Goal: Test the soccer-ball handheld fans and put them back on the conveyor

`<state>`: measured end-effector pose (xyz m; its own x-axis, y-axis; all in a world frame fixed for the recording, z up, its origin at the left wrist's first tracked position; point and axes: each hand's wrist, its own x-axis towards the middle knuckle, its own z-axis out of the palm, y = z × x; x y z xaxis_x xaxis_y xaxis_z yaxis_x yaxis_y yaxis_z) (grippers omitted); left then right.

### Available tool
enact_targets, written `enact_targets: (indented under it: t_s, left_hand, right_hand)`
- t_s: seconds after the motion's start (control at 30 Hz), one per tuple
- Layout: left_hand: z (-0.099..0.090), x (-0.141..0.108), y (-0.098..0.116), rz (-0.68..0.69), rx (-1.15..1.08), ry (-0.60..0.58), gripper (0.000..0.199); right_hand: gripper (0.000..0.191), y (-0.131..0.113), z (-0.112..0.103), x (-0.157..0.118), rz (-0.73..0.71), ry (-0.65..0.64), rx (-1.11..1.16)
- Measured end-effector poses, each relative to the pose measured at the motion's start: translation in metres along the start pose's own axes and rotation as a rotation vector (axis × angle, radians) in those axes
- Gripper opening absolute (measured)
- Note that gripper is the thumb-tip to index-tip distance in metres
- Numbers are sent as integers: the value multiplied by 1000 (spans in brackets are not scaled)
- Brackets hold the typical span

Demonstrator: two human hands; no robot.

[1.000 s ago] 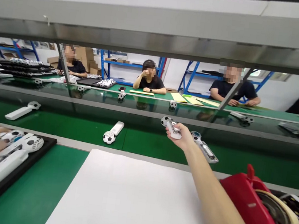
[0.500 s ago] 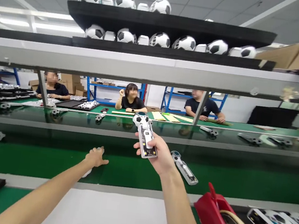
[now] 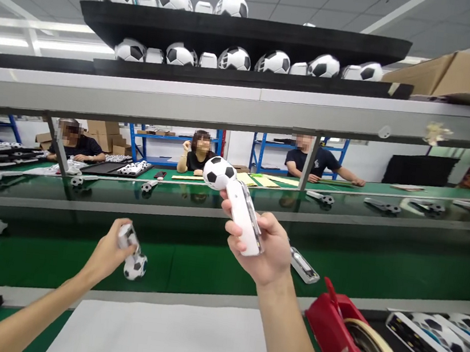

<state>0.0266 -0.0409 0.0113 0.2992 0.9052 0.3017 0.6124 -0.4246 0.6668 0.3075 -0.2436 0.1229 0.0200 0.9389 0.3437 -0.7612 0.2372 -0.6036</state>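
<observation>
A small fan with a football head is held up in the right hand, fingers wrapped round its white handle. Half a second ago its open back with the inner parts was seen; now the closed white side is shown, so it has been turned over and lifted. A second football fan is now gripped in the left hand, just above the green belt; before, that hand was only laid on it. So one fan is now held in each hand.

An open fan part is left on the belt, just beside the right hand. A red tape holder sits near the right arm. Free room is found over the white sheet between the arms. A grey shelf rail hangs above the raised fan.
</observation>
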Motion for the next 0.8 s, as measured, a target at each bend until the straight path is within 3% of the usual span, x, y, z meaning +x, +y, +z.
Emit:
enact_targets:
  t_s: [0.07, 0.2, 0.3, 0.4, 0.47, 0.57, 0.7, 0.8]
  left_hand:
    - [-16, -14, -12, -105, -65, -26, 55]
    - [-36, -45, -38, -273, -94, -203, 44]
    - [-35, -72, -48, -356, -120, -323, 40]
    - [-26, -93, -41, -487, -247, -404, 36]
    - [-24, -98, -26, -525, -347, -432, 40]
    - [-29, -95, 14, -480, -578, -422, 55]
    - [-44, -85, 84, -346, -920, -423, 68]
    - [-47, -80, 129, -156, -1076, -356, 68]
  right_hand:
    - [43, 1, 1, -2, -14, -13, -60]
    - [40, 4, 3, -6, -13, -93, -245]
    - [39, 7, 7, -9, -8, -164, -296]
    - [37, 9, 13, -10, -19, -172, -294]
    - [36, 10, 16, -10, -39, -156, -301]
    - [36, 11, 18, -12, -79, -140, -362]
    - [39, 14, 19, -14, -116, -94, -435]
    - [41, 19, 21, -12, -133, -35, -455]
